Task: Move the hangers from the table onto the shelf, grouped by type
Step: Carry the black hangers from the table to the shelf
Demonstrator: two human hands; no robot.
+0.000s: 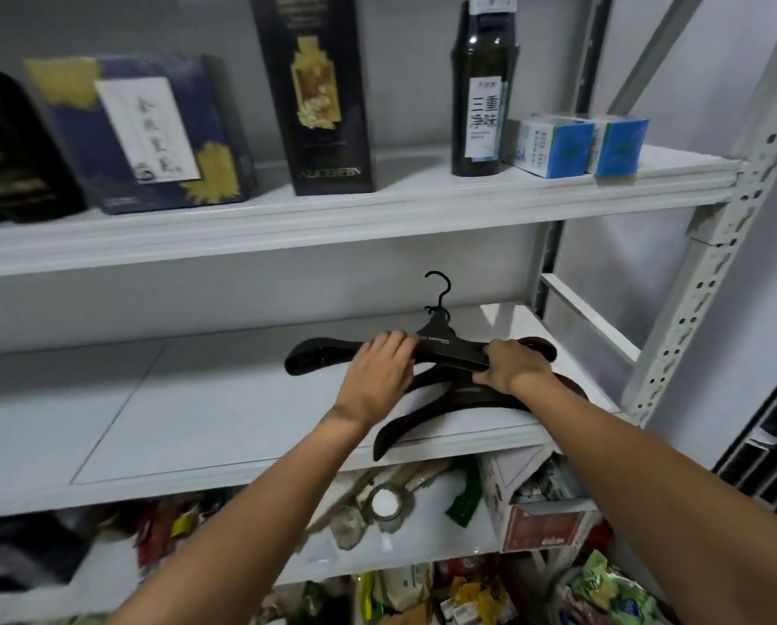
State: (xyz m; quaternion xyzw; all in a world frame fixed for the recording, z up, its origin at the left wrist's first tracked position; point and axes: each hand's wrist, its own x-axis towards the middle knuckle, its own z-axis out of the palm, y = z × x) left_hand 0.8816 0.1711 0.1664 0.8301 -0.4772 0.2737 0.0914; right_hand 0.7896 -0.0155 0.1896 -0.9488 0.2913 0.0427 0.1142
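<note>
A wide black hanger (319, 354) with a black hook lies flat on the right part of the white middle shelf (188, 399). My left hand (380, 369) grips its left arm and my right hand (510, 365) grips its right arm. Under it lie other dark hangers (427, 415) in a loose stack, one end reaching past the shelf's front edge. My right forearm hides part of that stack. No table is in view.
The upper shelf holds a blue and gold box (138, 133), a tall black box (323, 92), a dark bottle (481, 92) and small blue cartons (576, 144). The bottom shelf is crowded with bags and jars (386, 502). A perforated steel post (716, 245) stands at right.
</note>
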